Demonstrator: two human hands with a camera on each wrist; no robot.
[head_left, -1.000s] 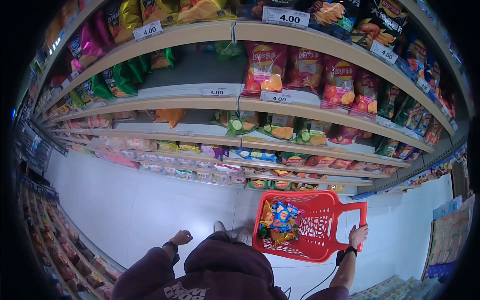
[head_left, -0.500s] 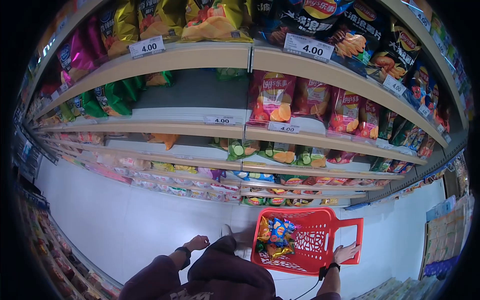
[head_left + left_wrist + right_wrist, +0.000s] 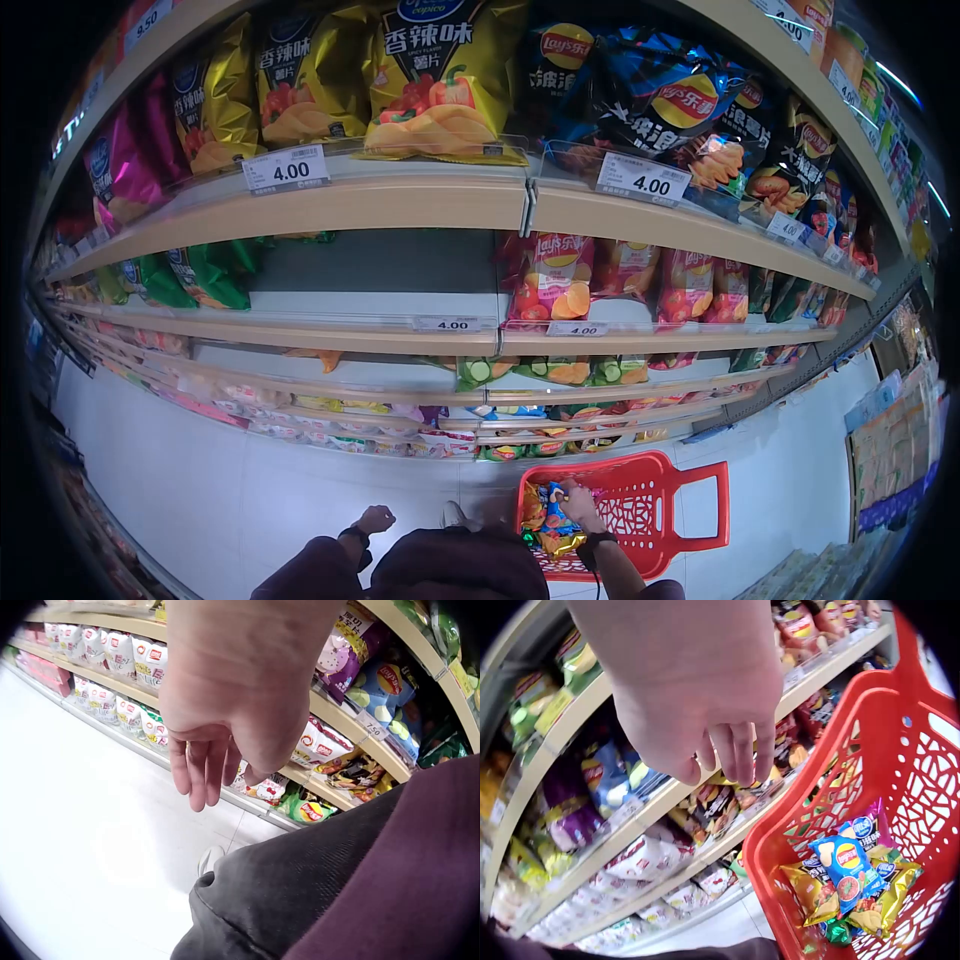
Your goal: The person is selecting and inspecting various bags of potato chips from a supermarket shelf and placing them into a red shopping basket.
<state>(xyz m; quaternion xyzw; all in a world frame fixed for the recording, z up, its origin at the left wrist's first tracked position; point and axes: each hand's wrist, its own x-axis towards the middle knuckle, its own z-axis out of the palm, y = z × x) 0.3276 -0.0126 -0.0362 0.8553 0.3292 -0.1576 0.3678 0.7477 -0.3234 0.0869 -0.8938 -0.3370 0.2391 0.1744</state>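
The right hand [image 3: 580, 503] is over the red basket [image 3: 652, 572] in the head view. In the right wrist view that hand [image 3: 705, 712] hangs beside the basket [image 3: 769, 862], fingers pointing down and holding nothing. Inside the basket lie a blue chip bag [image 3: 847, 866], gold bags [image 3: 900, 889], a green one [image 3: 838, 931] and a magenta one [image 3: 881, 821]. The left hand [image 3: 376, 519] hangs at the body's left side; its loose, empty fingers show in the left wrist view, where the hand [image 3: 225, 727] hangs over the floor.
Shelves [image 3: 400, 203] of chip bags curve across the front, with yellow bags [image 3: 440, 90] and black bags [image 3: 800, 150] on the upper one. The white floor [image 3: 250, 500] lies below. Stacked goods [image 3: 895, 450] stand at the right. A shoe [image 3: 211, 859] shows beneath the left hand.
The right hand has let go of the basket's handle and moved left over the basket. The head view has tilted up, with the upper shelves larger and the basket lower in view.
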